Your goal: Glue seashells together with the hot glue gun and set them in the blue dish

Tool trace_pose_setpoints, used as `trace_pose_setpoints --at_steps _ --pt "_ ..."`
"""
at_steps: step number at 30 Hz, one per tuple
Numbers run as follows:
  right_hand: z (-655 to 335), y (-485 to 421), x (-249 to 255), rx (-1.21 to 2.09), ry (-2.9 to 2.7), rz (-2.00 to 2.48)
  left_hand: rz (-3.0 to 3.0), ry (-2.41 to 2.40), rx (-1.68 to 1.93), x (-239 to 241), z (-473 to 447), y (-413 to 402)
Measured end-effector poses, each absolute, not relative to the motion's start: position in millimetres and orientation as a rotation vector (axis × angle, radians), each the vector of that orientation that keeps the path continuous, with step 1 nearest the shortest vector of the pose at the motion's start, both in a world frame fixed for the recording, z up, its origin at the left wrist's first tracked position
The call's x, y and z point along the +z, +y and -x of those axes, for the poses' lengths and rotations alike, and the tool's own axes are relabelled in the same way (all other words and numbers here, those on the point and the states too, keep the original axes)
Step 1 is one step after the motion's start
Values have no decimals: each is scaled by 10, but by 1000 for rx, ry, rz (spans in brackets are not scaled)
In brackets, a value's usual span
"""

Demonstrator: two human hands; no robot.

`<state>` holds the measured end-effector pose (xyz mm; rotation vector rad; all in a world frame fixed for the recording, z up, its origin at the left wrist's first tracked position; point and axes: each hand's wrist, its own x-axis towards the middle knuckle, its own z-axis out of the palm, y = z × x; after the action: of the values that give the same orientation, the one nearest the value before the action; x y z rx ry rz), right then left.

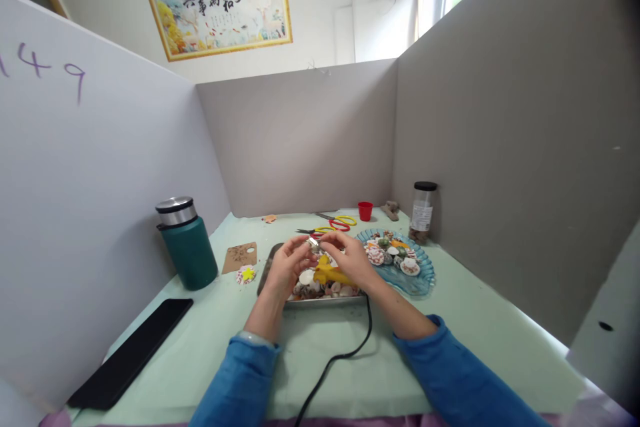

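Note:
My left hand (pixel 287 267) and my right hand (pixel 350 259) meet above a metal tray (pixel 267 263) of shells. Between the fingertips of both hands sits a small pale shell (pixel 313 244), pinched from either side. A yellow glue gun (pixel 331 274) lies across the tray just under my right hand, and its black cord (pixel 345 350) runs toward me over the table. I cannot tell whether the right palm touches the gun.
A blue glass plate (pixel 425 277) with decorated shells lies right of the tray. Scissors (pixel 336 221), a red cup (pixel 365 211) and a dark-lidded jar (pixel 423 212) stand behind. A green flask (pixel 186 242), brown card (pixel 241 257) and black phone (pixel 131 352) sit left. Partition walls enclose the desk.

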<state>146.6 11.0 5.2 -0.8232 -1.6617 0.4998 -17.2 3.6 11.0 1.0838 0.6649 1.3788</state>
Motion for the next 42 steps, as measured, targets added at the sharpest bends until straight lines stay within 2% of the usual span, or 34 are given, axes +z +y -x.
trace_pose_setpoints --at_steps 10,25,33,42 --pt "-1412 118 -4 209 -1766 786 -1173 673 1294 81 175 31" --pt "-1447 136 -48 -40 -1811 858 -1450 913 1506 130 137 16" --pt "-1443 115 -38 -67 -1877 797 -1516 950 1523 78 147 67" --pt "-1435 90 -24 53 -1871 684 -1513 901 1521 54 153 82"
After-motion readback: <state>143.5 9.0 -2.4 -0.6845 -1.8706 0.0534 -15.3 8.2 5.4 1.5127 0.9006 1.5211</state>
